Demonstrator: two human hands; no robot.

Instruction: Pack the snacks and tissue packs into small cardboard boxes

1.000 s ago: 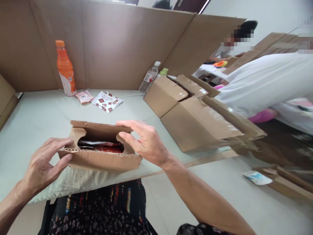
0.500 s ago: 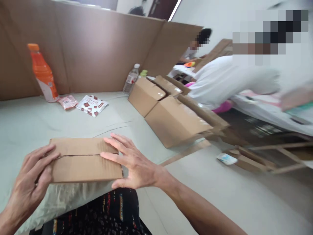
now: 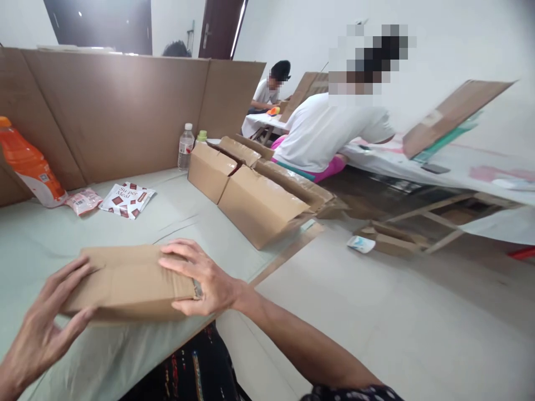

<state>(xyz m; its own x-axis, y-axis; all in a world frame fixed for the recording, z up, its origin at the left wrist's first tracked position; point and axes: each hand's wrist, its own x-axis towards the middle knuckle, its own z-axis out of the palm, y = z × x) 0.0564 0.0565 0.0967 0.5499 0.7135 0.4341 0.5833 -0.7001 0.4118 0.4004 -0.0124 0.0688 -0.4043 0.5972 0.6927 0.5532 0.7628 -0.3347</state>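
A small closed cardboard box [image 3: 129,278] lies at the near edge of the covered table, with a plain face without a seam on top. My left hand [image 3: 52,320] holds its left end, fingers over the top and thumb along the front side. Around the right end is my right hand [image 3: 200,278], its fingers on the top face and its thumb low at the front corner. The box's underside and far side are hidden.
Larger open cardboard boxes [image 3: 259,206] stand along the table's right edge. At the back left are an orange bottle [image 3: 31,161], a pink packet [image 3: 83,200] and a white packet [image 3: 127,199], before a cardboard screen [image 3: 125,111]. A clear bottle [image 3: 185,147] stands farther back. A co-worker [image 3: 326,133] sits beyond.
The box has been turned over: its seamed face was on top, and now a plain face is. Both hands stayed at its ends. The view has swung to the right.
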